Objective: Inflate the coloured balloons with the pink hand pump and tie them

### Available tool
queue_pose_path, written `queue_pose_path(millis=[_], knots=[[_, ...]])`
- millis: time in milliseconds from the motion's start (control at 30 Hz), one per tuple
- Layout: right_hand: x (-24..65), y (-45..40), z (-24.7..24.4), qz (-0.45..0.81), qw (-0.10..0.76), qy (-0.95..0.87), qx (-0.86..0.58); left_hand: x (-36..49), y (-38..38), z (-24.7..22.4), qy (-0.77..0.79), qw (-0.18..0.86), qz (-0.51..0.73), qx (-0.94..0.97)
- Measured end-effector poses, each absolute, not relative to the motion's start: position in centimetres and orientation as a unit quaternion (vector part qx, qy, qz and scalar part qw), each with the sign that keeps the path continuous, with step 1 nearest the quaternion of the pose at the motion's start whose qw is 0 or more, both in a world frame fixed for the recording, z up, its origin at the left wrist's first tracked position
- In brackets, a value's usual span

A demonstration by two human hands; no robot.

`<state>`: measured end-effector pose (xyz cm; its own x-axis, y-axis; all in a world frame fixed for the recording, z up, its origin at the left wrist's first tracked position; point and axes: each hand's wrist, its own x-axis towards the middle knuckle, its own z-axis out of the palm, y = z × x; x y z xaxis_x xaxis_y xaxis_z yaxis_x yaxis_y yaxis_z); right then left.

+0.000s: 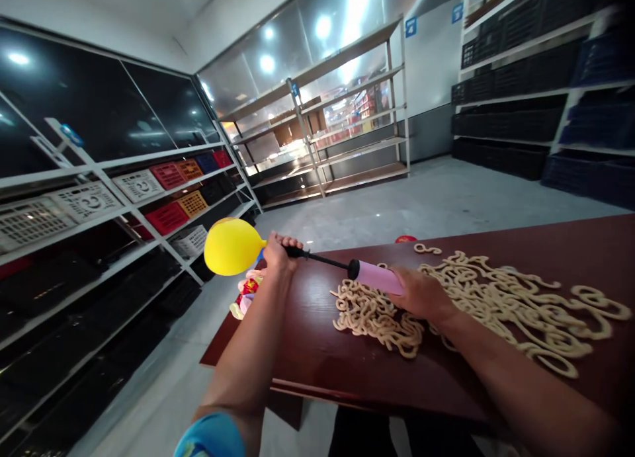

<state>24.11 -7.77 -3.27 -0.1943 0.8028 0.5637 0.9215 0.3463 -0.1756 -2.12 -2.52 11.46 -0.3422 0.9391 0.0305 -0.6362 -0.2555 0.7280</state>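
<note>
Bare tabletop [310, 318] lets a hand pass between left forearm [255, 341] and small pile of curly strips [377, 318], also along the far right edge. Pump [380, 277] blocks straight across above; big strip pile [506, 298] and right forearm [516, 364] obstruct the right side.

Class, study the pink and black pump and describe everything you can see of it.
The pump has a smooth, plastic-looking pink barrel with a black collar, and a thin black rod runs from it to a thicker black end. The left hand grips that end, beside the neck of a yellow balloon; the right hand wraps the barrel's other end. It is held slantwise over the table, its barrel lower.
</note>
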Motion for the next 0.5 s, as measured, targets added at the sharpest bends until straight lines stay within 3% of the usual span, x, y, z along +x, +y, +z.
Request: queue_pose_path(millis=[167, 500], knots=[[24.0, -7.3, -3.9, -0.109, 0.314, -0.764, -0.553, -3.6, -2.4, 12.8, 0.330, 0.496, 0.768, 0.235], [23.3, -8.2, -4.8, -0.115, 0.313, -0.780, -0.530, 5.2, -4.4, 5.5, 0.312, 0.592, 0.710, 0.221]])
